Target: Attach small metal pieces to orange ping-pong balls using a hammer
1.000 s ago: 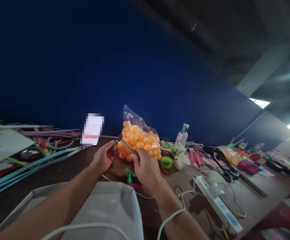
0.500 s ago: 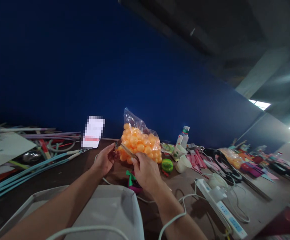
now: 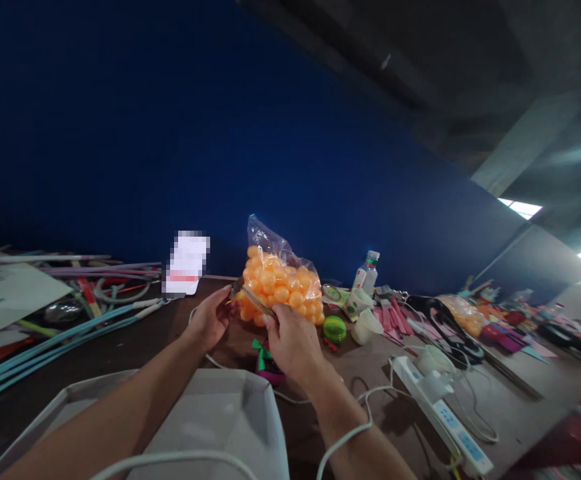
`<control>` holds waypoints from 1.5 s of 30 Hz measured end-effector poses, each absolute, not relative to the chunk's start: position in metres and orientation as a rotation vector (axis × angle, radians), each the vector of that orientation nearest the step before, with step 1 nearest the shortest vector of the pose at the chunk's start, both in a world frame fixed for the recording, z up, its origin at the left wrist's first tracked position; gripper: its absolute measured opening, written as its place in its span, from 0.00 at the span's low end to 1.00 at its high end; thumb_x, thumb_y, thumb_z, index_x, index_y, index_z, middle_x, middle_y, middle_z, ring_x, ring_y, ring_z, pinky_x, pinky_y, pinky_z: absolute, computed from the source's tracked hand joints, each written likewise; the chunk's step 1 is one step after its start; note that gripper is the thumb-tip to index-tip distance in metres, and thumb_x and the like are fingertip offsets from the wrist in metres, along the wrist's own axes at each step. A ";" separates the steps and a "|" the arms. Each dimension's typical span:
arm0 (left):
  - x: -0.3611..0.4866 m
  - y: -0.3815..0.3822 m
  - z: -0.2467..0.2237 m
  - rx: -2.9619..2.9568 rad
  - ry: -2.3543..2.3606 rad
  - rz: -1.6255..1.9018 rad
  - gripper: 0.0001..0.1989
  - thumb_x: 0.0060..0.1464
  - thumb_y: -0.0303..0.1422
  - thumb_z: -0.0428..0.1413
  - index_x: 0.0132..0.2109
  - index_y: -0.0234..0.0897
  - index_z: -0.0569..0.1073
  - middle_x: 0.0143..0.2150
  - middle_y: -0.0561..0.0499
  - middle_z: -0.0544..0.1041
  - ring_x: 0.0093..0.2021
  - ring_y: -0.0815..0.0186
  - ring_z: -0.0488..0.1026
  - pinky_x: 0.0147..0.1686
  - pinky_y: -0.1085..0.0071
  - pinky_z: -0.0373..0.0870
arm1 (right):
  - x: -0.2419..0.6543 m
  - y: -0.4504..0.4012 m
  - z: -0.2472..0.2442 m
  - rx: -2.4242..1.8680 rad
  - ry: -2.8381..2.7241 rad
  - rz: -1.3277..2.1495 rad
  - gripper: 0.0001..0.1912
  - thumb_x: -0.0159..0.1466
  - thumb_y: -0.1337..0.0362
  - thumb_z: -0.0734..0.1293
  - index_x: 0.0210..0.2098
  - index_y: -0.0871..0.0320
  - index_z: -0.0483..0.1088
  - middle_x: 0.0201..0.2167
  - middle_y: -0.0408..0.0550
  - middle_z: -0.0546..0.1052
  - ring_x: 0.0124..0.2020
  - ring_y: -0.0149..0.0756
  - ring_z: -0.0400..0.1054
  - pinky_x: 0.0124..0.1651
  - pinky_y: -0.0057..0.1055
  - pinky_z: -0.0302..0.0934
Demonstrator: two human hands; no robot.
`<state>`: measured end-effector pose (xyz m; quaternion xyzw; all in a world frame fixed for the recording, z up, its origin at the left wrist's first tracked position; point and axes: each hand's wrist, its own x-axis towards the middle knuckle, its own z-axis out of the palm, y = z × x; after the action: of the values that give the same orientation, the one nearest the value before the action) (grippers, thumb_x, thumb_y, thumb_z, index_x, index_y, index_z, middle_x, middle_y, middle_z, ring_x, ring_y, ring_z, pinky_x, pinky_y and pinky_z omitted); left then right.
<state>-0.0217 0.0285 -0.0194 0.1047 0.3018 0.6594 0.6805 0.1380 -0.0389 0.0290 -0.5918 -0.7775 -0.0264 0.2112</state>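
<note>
My right hand [image 3: 295, 340] is closed around a thin tan stick [image 3: 256, 300], which points up and left toward my left hand [image 3: 211, 320]. The left fingers are pinched together at a small dark piece [image 3: 237, 288] by the stick's far end; what it is cannot be made out. Just behind both hands stands a clear plastic bag of orange balls [image 3: 280, 283]. Below the stick, partly covered by my right hand, lies a purple item with a green bow [image 3: 265, 360]. A green striped ball [image 3: 335, 329] sits to the right of that hand.
An open white box [image 3: 265, 413] lies under my forearms, and a white cable [image 3: 345, 437] crosses my right forearm. A power strip [image 3: 445, 417], paper cups [image 3: 367, 327] and a bottle [image 3: 367, 272] are at right. Light-blue tubes [image 3: 65, 347] and a phone [image 3: 186, 263] are at left.
Both hands keep nearly the same place and grip. Only a very slight shift of the whole view shows.
</note>
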 end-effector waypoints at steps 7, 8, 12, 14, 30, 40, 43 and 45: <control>-0.022 0.028 -0.020 0.243 0.678 1.501 0.05 0.56 0.23 0.54 0.32 0.30 0.73 0.23 0.50 0.73 0.20 0.71 0.71 0.22 0.75 0.72 | 0.137 -0.039 0.030 -1.643 -2.153 -0.072 0.12 0.68 0.60 0.56 0.44 0.58 0.67 0.40 0.50 0.76 0.40 0.40 0.70 0.38 0.32 0.56; -0.021 0.028 -0.020 0.244 0.679 1.495 0.05 0.56 0.23 0.53 0.32 0.29 0.73 0.23 0.50 0.73 0.20 0.71 0.71 0.22 0.75 0.72 | 0.137 -0.039 0.030 -1.651 -2.158 -0.071 0.12 0.68 0.60 0.56 0.43 0.58 0.67 0.39 0.50 0.76 0.40 0.40 0.70 0.38 0.32 0.56; -0.021 0.029 -0.021 0.235 0.689 1.508 0.05 0.56 0.23 0.54 0.33 0.30 0.73 0.23 0.50 0.73 0.20 0.71 0.71 0.22 0.75 0.72 | 0.138 -0.039 0.029 -1.642 -2.150 -0.063 0.12 0.68 0.60 0.56 0.44 0.57 0.67 0.40 0.50 0.76 0.40 0.39 0.70 0.38 0.31 0.56; -0.022 0.030 -0.022 0.238 0.677 1.511 0.05 0.56 0.23 0.53 0.33 0.30 0.73 0.23 0.50 0.73 0.21 0.71 0.71 0.22 0.75 0.72 | 0.138 -0.039 0.029 -1.633 -2.142 -0.066 0.12 0.68 0.60 0.56 0.45 0.57 0.67 0.41 0.50 0.76 0.41 0.39 0.70 0.39 0.32 0.57; -0.022 0.028 -0.020 0.222 0.688 1.496 0.06 0.57 0.25 0.53 0.32 0.29 0.73 0.23 0.50 0.73 0.21 0.71 0.71 0.23 0.75 0.72 | 0.138 -0.038 0.029 -1.650 -2.138 -0.059 0.12 0.68 0.60 0.57 0.43 0.57 0.68 0.40 0.49 0.77 0.40 0.40 0.71 0.38 0.31 0.56; -0.022 0.031 -0.021 0.186 0.690 1.507 0.05 0.56 0.25 0.54 0.33 0.30 0.73 0.22 0.51 0.73 0.20 0.71 0.71 0.22 0.74 0.72 | 0.137 -0.039 0.031 -1.690 -2.146 -0.066 0.12 0.68 0.60 0.57 0.42 0.57 0.68 0.39 0.50 0.77 0.39 0.39 0.71 0.37 0.31 0.55; -0.023 0.031 -0.021 0.189 0.685 1.504 0.05 0.56 0.25 0.54 0.32 0.30 0.73 0.22 0.51 0.73 0.20 0.71 0.71 0.23 0.74 0.72 | 0.137 -0.039 0.032 -1.704 -2.169 -0.071 0.11 0.68 0.60 0.57 0.40 0.57 0.68 0.37 0.49 0.77 0.38 0.40 0.71 0.36 0.32 0.54; -0.023 0.031 -0.022 0.191 0.683 1.504 0.05 0.56 0.25 0.55 0.32 0.30 0.73 0.22 0.51 0.73 0.20 0.71 0.70 0.23 0.74 0.72 | 0.138 -0.041 0.034 -1.680 -2.175 -0.065 0.11 0.68 0.60 0.57 0.40 0.57 0.68 0.37 0.49 0.77 0.37 0.39 0.70 0.35 0.31 0.54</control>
<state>-0.0230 0.0313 -0.0216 0.0847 0.3036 0.6681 0.6740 0.1380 -0.0408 0.0344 -0.5994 -0.7760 -0.0232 0.1948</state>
